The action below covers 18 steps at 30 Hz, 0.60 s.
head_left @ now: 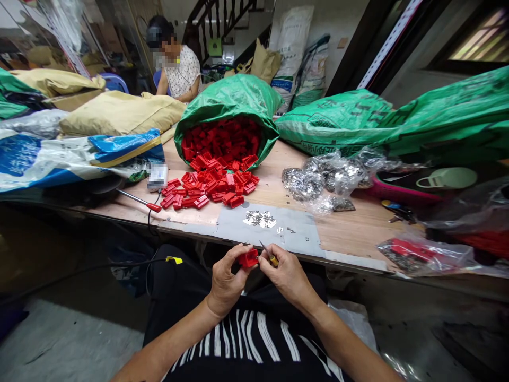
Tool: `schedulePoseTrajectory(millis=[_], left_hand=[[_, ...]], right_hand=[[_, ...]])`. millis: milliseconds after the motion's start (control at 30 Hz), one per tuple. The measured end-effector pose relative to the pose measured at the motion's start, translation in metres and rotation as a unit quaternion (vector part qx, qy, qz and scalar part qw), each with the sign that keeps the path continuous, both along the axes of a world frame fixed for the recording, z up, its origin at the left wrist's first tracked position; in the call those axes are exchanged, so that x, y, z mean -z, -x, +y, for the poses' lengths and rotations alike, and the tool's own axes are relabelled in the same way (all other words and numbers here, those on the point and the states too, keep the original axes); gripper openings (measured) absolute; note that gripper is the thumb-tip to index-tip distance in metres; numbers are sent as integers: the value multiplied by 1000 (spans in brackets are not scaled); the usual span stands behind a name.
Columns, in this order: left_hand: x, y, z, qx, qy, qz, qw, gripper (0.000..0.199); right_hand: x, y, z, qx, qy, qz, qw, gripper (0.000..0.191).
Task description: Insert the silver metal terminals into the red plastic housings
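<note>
One red, hard-edged plastic block (248, 259) sits clamped in your left hand (227, 276), between thumb and fingers, at nine o'clock from your right hand (287, 271), whose fingers grip a yellow-handled tool (274, 260), its slim pointed shaft toward eleven o'clock. Flat, shiny metal pieces (260, 218) lie at twelve o'clock on a smooth grey sheet (231, 231).

Remote log, head view: left hand (227, 278) pinches a red plastic part (248, 259); right hand (289, 273) grips a pointed yellow-handled tool (274, 260) just beside it. I note small silvery pieces (259, 218) on a grey sheet (234, 233), loose red parts (210, 185) heaped at the mouth of a green sack (238, 93), a co-worker (185, 71) beyond the table (352, 228).
</note>
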State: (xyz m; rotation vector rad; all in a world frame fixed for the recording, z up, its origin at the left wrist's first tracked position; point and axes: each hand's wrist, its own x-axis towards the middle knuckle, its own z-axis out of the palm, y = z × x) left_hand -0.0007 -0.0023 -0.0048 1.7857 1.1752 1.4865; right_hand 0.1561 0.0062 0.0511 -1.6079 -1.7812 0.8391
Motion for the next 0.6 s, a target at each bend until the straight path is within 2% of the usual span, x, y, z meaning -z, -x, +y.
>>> schedulePoseTrajectory(millis=[200, 467, 600], left_hand=[[-1, 1, 0, -14, 1, 7, 1000, 37], [-4, 0, 1, 6, -75, 49, 996, 37], [-5, 0, 0, 9, -61, 38, 997, 36]], right_hand=[[-2, -2, -1, 11, 2, 1, 1000, 15], [-2, -3, 0, -6, 7, -14, 1000, 12], [1, -5, 0, -19, -1, -16, 1000, 12]])
